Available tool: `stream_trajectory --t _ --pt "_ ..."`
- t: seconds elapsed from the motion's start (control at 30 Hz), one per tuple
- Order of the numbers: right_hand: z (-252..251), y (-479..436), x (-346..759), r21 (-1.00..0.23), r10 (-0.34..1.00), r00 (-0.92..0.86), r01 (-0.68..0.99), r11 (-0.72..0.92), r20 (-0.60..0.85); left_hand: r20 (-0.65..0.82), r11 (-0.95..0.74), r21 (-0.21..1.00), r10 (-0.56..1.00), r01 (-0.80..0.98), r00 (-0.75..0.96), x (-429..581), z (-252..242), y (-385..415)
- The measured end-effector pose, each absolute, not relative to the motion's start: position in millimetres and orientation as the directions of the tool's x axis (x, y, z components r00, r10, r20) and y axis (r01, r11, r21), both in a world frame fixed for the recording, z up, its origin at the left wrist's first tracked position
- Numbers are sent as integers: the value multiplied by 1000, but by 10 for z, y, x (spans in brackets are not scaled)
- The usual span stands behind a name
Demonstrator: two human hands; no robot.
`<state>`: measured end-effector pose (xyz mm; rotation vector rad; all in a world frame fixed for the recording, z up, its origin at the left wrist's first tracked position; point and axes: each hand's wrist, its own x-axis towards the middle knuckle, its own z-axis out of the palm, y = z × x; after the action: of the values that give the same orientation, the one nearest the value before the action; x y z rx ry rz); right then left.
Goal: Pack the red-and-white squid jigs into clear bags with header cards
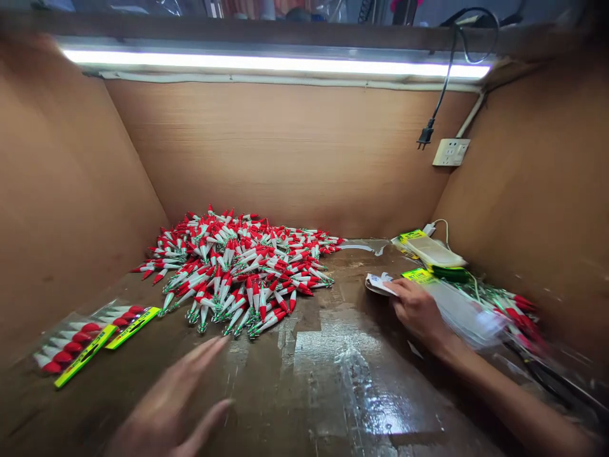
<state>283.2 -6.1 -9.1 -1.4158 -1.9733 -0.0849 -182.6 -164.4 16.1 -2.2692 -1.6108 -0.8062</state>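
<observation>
A big heap of red-and-white lures point(238, 270) lies at the middle back of the taped bench top point(333, 374). My left hand point(176, 403) hovers low in front of the heap, blurred, fingers stretched out and apart, holding nothing. My right hand point(416, 308) rests at the right on a stack of clear bags with yellow-green header cards point(457, 304). Its fingers curl down onto the bags near a small white card point(379, 283); what they grip is not clear.
Two filled packs of lures with yellow-green headers point(85, 339) lie at the left front. More packed lures point(514, 311) and a pile of empty bags point(431, 251) sit at the right. Brown board walls enclose the bench. A wall socket point(450, 152) and a hanging plug point(425, 136) are at back right.
</observation>
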Motion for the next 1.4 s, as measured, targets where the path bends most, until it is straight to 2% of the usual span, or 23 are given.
stream_trajectory --t 0.07,0.13,0.2,0.23,0.27,0.33,0.4,0.47,0.57,0.73,0.93,1.17,1.3,1.4 --pt "23 -82 2724 -593 850 4 719 363 526 448 -493 162 808 855 381 -1249 280 -1367" --pt "38 -131 2568 -827 940 77 503 252 333 411 -600 175 765 781 495 -699 350 -1095" --pt "-36 -177 2414 -927 993 -68 356 119 101 363 -640 183 749 746 554 -329 324 -871" --pt "-86 -181 2357 -933 988 -150 350 88 37 326 -639 192 758 745 565 -231 276 -784" --pt "-132 -164 2318 -917 980 -196 387 101 25 279 -617 208 781 759 559 -186 215 -715" --pt "-177 -38 2290 -823 975 -174 529 208 135 195 -567 242 823 787 533 -214 90 -626" --pt "-130 222 2281 -649 943 -142 694 312 302 141 -539 283 842 794 521 -310 16 -584" --pt "1 597 2223 -466 905 -209 801 376 370 128 -576 313 813 755 567 -394 9 -561" --pt "271 1255 1978 -356 875 -271 834 421 401 157 -641 309 763 702 627 -443 31 -516" --pt "658 2151 1389 -168 830 -376 864 475 412 165 -657 288 751 697 639 -452 -69 -436" --pt "767 2608 885 33 780 -558 818 574 282 165 -653 236 757 720 632 -468 -108 -433" --pt "780 2678 761 190 698 -705 708 681 126 153 -614 237 789 753 595 -493 -110 -442" --pt "771 2624 815 199 677 -728 683 703 108 145 -612 245 790 752 596 -497 -114 -452" --pt "736 2626 791 175 698 -700 714 678 148 137 -609 259 791 749 596 -491 -118 -448"
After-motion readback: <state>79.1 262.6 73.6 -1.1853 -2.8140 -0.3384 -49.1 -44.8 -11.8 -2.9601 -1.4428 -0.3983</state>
